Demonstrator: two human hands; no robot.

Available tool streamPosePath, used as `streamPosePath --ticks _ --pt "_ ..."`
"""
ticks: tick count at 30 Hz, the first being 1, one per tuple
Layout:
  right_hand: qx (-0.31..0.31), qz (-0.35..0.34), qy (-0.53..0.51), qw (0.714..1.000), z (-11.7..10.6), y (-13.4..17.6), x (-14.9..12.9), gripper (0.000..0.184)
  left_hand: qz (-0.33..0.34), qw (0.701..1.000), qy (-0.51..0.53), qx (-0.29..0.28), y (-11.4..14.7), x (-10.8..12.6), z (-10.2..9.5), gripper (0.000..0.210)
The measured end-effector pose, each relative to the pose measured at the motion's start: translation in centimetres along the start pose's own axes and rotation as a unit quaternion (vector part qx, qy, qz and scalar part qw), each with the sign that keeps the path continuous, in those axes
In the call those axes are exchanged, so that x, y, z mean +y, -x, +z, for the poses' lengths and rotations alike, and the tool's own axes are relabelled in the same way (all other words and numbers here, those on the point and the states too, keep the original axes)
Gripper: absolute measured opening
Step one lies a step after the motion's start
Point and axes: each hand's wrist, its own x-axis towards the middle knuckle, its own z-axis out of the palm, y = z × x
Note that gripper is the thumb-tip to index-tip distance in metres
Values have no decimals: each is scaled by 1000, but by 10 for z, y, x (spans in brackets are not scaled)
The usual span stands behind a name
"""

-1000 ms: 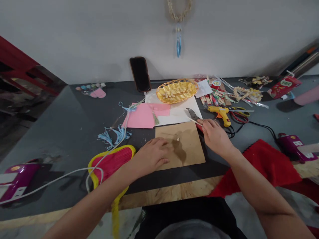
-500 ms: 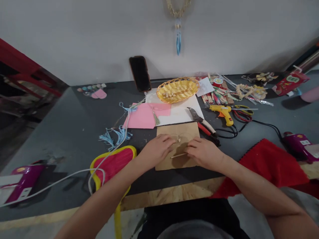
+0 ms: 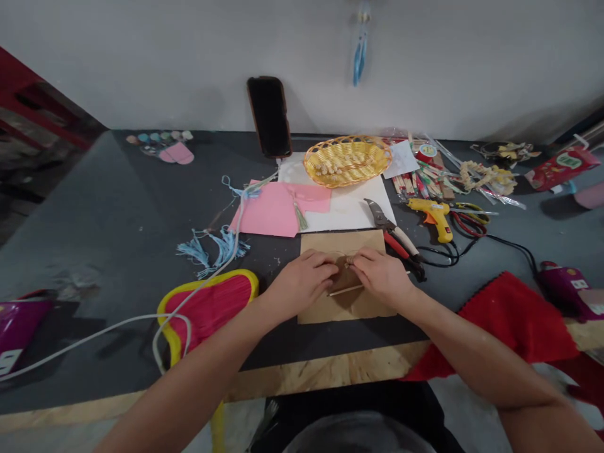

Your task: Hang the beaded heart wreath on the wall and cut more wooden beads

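A sheet of brown card (image 3: 346, 309) lies flat in front of me, with both hands over it. My left hand (image 3: 309, 280) rests on its left half, fingers curled and pressed together; what they hold, if anything, is hidden. My right hand (image 3: 381, 275) pinches a small beige piece (image 3: 348, 262) above the middle of the card. Between the hands, a thin pale stick (image 3: 346, 290) lies on the card, below the fingertips. A faint thin curved line, perhaps wire or thread, shows behind the fingers.
Behind the card are a yellow basket (image 3: 348, 160) holding small beige pieces, pink paper (image 3: 264, 214) and pruning shears (image 3: 394, 233). A yellow glue gun (image 3: 434, 216) lies right, red cloth (image 3: 514, 321) nearer. Left are blue tassels (image 3: 210, 250), a white cable (image 3: 207, 286) and a leaning phone (image 3: 270, 116).
My right hand has moved up over the card to the small beige piece and now pinches it, away from the stick. My left hand stays on the card's left side. The view has shifted slightly.
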Motion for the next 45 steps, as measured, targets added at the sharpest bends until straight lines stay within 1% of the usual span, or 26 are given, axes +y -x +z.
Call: streamPosePath --ticks 4,9,11,13,15,18,22,25,27,30,32,34,36,38,40,42,44,45 --pt "21 -15 -11 1000 4 1 2 23 2 1000 14 12 0 -2 2 19" --pt "60 -22 -56 996 8 4 7 21 12 999 21 33 0 -5 5 17" --pt "82 -36 -86 992 7 7 11 20 13 999 22 43 1 -6 5 17" --pt "97 -68 -111 987 3 12 16 19 15 998 22 51 2 -6 5 18" --pt "92 -114 -112 983 -3 17 20 16 19 998 22 58 2 -6 5 20" --pt "57 -167 -72 982 -12 22 23 15 19 997 22 68 2 -8 5 21" --pt "19 -190 -30 981 -17 25 18 13 13 997 17 79 2 -9 6 21" --pt "16 -194 13 981 -16 25 13 13 12 996 23 89 2 -9 7 23" --pt "25 -196 35 980 -14 26 13 12 -8 994 42 105 2 -6 5 24" --pt "44 -190 47 980 -14 25 13 13 -51 985 93 136 1 2 -3 25" --pt "58 -181 58 980 -21 20 9 16 -72 980 125 138 -1 10 -10 25" --pt "67 -181 67 979 -33 12 2 19 -83 977 149 125 -3 19 -17 26" --pt "74 -195 71 975 -49 -1 -7 21 -94 976 162 113 -6 27 -25 26" --pt "83 -207 74 972 -64 -14 -13 22 -111 974 162 112 -6 32 -32 27" --pt "90 -203 76 972 -78 -24 -13 21 -138 969 157 131 -3 32 -41 32" --pt "103 -181 69 976 -87 -28 -7 23 -167 962 149 157 1 28 -51 35" --pt "128 -151 47 979 -92 -27 4 24 -185 957 131 179 4 23 -60 34" --pt "143 -137 29 980 -93 -26 8 25 -182 959 119 179 5 21 -63 33"
